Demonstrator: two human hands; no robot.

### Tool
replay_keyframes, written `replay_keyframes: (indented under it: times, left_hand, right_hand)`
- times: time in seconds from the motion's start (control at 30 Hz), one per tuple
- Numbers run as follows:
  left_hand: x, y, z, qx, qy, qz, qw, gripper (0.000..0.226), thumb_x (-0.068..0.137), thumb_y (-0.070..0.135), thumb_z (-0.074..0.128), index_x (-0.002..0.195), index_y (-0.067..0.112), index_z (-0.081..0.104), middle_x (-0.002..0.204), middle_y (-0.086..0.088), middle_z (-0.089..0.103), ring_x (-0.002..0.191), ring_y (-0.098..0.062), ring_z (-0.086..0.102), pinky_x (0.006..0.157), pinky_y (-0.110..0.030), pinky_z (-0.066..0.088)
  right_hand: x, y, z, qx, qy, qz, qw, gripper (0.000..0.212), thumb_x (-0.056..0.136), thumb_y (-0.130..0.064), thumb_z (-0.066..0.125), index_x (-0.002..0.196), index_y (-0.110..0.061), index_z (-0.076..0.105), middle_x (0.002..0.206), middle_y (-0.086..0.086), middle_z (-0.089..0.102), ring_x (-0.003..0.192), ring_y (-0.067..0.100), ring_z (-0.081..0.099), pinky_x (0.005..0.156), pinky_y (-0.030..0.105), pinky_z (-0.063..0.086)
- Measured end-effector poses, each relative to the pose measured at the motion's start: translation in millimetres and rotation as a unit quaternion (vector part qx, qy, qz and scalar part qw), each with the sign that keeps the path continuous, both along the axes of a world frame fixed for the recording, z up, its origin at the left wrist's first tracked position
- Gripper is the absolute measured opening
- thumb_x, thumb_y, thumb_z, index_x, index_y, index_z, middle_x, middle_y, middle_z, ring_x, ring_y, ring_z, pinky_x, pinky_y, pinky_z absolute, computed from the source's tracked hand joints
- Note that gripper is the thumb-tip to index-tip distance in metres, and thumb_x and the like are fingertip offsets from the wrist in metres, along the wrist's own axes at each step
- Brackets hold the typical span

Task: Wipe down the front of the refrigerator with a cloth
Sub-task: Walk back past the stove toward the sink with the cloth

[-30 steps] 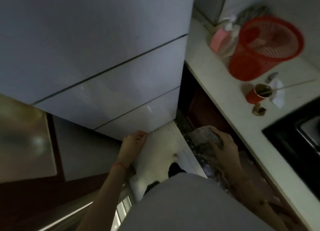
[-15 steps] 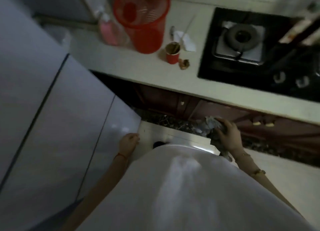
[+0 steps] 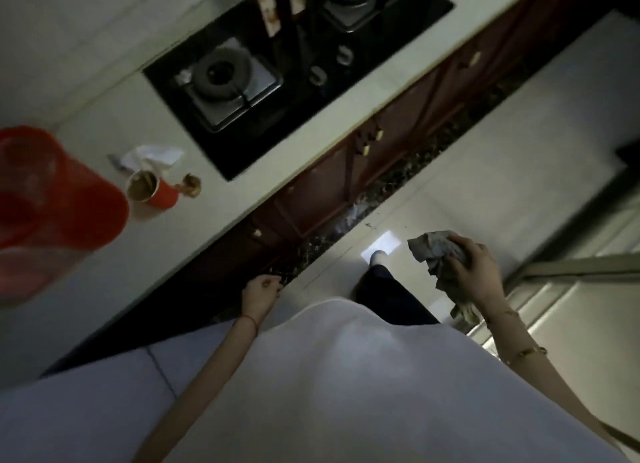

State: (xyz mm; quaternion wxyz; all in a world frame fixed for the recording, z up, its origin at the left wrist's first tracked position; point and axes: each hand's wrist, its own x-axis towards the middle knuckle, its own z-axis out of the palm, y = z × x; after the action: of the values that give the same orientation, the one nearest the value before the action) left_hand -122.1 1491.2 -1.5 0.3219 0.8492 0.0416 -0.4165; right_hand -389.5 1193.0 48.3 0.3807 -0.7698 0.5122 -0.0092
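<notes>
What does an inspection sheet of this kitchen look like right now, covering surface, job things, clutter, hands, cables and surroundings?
Surface: pale countertop with a black gas hob set in.
Job's things: crumpled cloth; pale fridge front at lower left, not touched.
Clutter: red basket, red cup, white tissue.
Hands: right hand grips the cloth; left hand curled, empty.
Cables: nothing seen.
Surroundings: dark red cabinets, glossy tiled floor.
</notes>
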Motion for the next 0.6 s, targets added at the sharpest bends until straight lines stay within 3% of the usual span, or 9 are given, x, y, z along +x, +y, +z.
replay_keyframes:
  times: [0.13,0.3,0.47,0.6]
  left_hand:
    - [8.5,-66.8,-9.3,0.016,0.018,-0.119,0.993,0.025,0.096,0.014,0.052,0.111,0.002,0.068,0.093,-0.009,0.067,0.085,-0.023,0.063,0.083,-0.032,0.051]
    - [4.8,-171.0,-22.0,0.023,0.014,-0.199,0.980,0.020,0.095,0.016,0.056,0.103,0.006,0.072,0.100,-0.017,0.071,0.102,-0.035,0.067,0.100,-0.047,0.052]
    - [-27.2,-296.9,-12.1,-0.017,-0.024,-0.253,0.967,0.023,0.094,0.017,0.056,0.106,0.004,0.071,0.094,-0.014,0.072,0.091,-0.031,0.069,0.094,-0.045,0.055]
    - [-47.5,-382.1,1.7,-0.043,-0.028,-0.298,0.953,0.018,0.094,0.016,0.057,0.098,0.007,0.071,0.085,-0.009,0.070,0.084,-0.028,0.068,0.091,-0.042,0.054]
  right_hand:
    - [-53.7,-7.2,-7.6,-0.002,-0.013,-0.105,0.994,0.047,0.085,-0.025,0.054,0.131,-0.019,0.060,0.117,0.018,0.060,0.108,0.034,0.057,0.088,0.023,0.035]
    - [-112.5,-35.8,-18.0,-0.003,-0.009,-0.238,0.971,0.041,0.092,-0.010,0.061,0.132,-0.017,0.060,0.120,0.019,0.058,0.108,0.037,0.058,0.090,0.028,0.037]
    - [-153.0,-102.1,-12.2,-0.020,0.005,-0.258,0.966,0.042,0.091,-0.009,0.065,0.132,-0.014,0.060,0.123,0.021,0.061,0.111,0.039,0.057,0.091,0.026,0.035]
    - [-165.1,-153.3,-2.5,-0.020,0.008,-0.285,0.958,0.043,0.091,-0.009,0.066,0.134,-0.013,0.059,0.121,0.023,0.057,0.110,0.040,0.056,0.089,0.024,0.034]
